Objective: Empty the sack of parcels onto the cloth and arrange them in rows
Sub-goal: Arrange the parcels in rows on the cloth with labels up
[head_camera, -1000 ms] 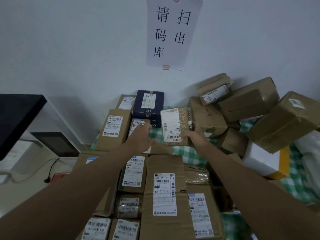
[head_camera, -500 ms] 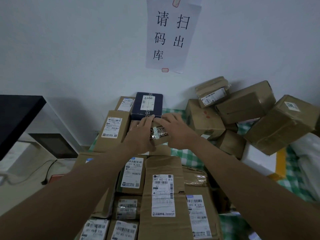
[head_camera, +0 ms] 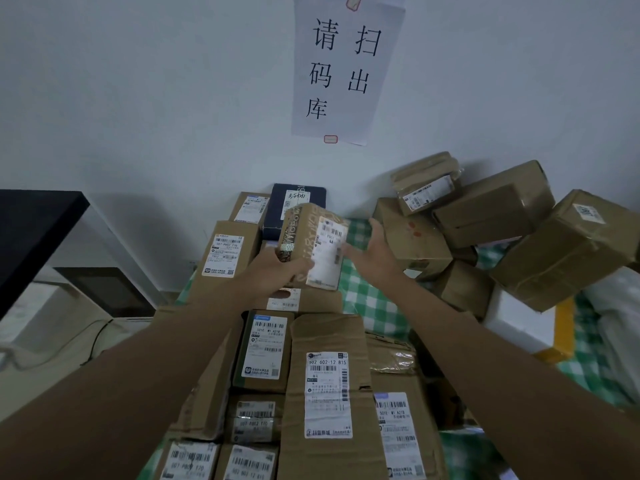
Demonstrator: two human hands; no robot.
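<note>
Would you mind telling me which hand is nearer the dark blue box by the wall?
Left. The left hand sits just below the dark blue box; the right hand is off to its right.

You are reaching both arms forward; your left hand (head_camera: pixel 277 268) is gripping a small parcel (head_camera: pixel 313 245), your right hand (head_camera: pixel 375 251) spreading open beside it

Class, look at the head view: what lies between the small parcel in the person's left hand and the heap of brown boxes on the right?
The open right hand, held over bare green checked cloth, lies between the small parcel and the heap of brown boxes.
</note>
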